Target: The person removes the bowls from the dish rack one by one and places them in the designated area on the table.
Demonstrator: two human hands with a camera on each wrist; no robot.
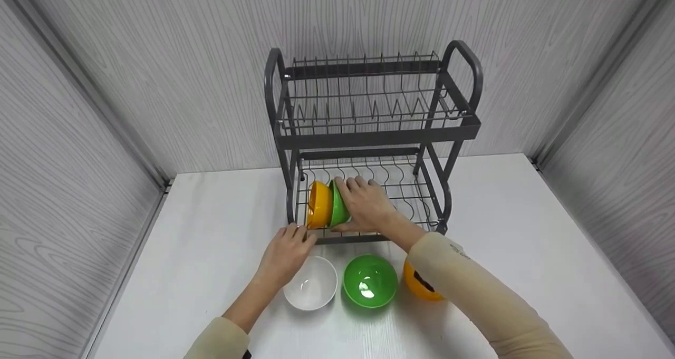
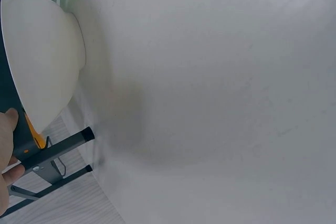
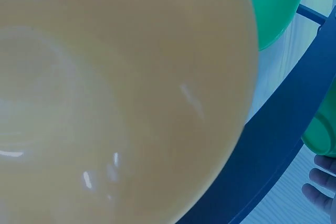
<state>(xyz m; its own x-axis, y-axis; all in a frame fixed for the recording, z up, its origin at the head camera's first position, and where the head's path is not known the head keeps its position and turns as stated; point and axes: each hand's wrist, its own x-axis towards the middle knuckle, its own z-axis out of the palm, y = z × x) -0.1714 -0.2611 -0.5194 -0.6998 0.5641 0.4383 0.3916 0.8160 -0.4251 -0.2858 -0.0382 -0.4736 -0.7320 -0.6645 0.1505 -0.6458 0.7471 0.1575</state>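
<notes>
On the lower tier of a dark two-tier dish rack (image 1: 377, 138), an orange bowl (image 1: 320, 206) stands on its side at the left end. Close against it is a green bowl (image 1: 338, 211), also on edge. My right hand (image 1: 366, 206) holds this green bowl, fingers at its far rim and thumb at the near side. My left hand (image 1: 287, 251) grips the rack's front left corner beside the orange bowl. In the left wrist view, its fingers (image 2: 14, 174) are around the dark rail. The right wrist view shows fingertips (image 3: 315, 195) by the green bowl's base (image 3: 319, 134).
In front of the rack, a white bowl (image 1: 310, 283), a second green bowl (image 1: 370, 281) and another orange bowl (image 1: 422, 285) stand in a row on the white table (image 1: 211, 253). My right sleeve partly covers that orange bowl. The rack's upper tier (image 1: 364, 95) has wire dividers.
</notes>
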